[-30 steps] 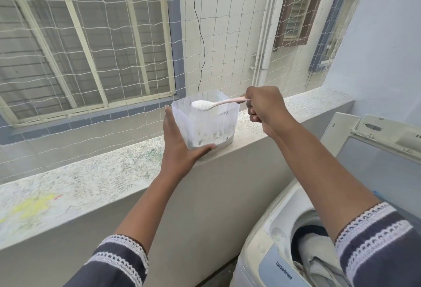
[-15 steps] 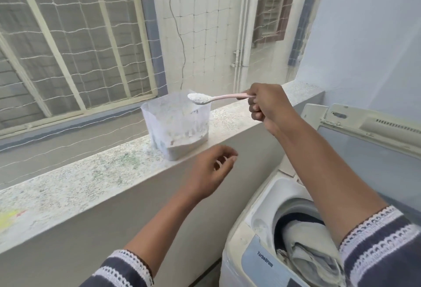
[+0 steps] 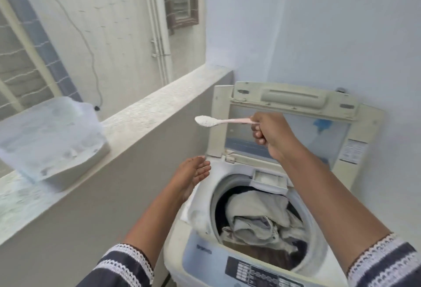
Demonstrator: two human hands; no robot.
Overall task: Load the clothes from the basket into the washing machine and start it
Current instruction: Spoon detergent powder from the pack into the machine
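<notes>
Since the earlier frame, right hand (image 3: 271,134) has swung the pink spoon (image 3: 224,121) off the ledge (image 3: 159,102) toward the open washing machine (image 3: 205,255); left hand (image 3: 193,173) has dropped away from the plastic tub (image 3: 52,138). Right fingers pinch the spoon handle, bowl heaped with white powder, level, beside the raised lid (image 3: 296,113). Left hand empty, fingers loosely spread near the rim; clothes (image 3: 259,216) sit in the drum.

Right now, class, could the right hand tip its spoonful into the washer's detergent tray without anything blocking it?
Probably yes. The right hand holds the spoon above the open machine, the lid stands raised behind, and the detergent tray lies uncovered below; the left hand is off to the side.
</notes>
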